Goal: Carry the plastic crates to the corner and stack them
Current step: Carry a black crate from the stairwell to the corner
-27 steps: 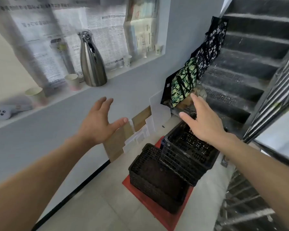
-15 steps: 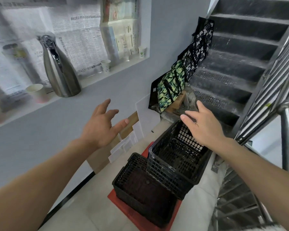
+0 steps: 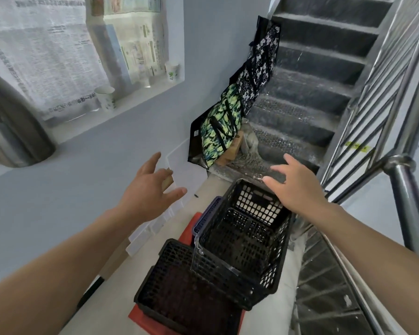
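A tall black perforated plastic crate (image 3: 242,240) stands on the floor below me, on top of other crates, a blue rim (image 3: 207,218) showing on its left side. A lower black crate (image 3: 179,293) sits just in front of it, on a red one (image 3: 140,316). My left hand (image 3: 148,194) hovers with fingers spread to the left of the tall crate, apart from it. My right hand (image 3: 298,187) hovers with fingers spread over the crate's far right rim. Neither hand holds anything.
A staircase (image 3: 312,100) rises ahead, with patterned bags (image 3: 220,126) leaning at its foot. A steel railing (image 3: 402,170) runs on the right. A window ledge on the left carries paper cups (image 3: 105,97) and a steel jug (image 3: 12,131). White and cardboard sheets (image 3: 153,228) lean against the wall.
I have moved closer to the crates, which now fill more of the view. Both hands stay open and have lowered toward the tall crate's sides.
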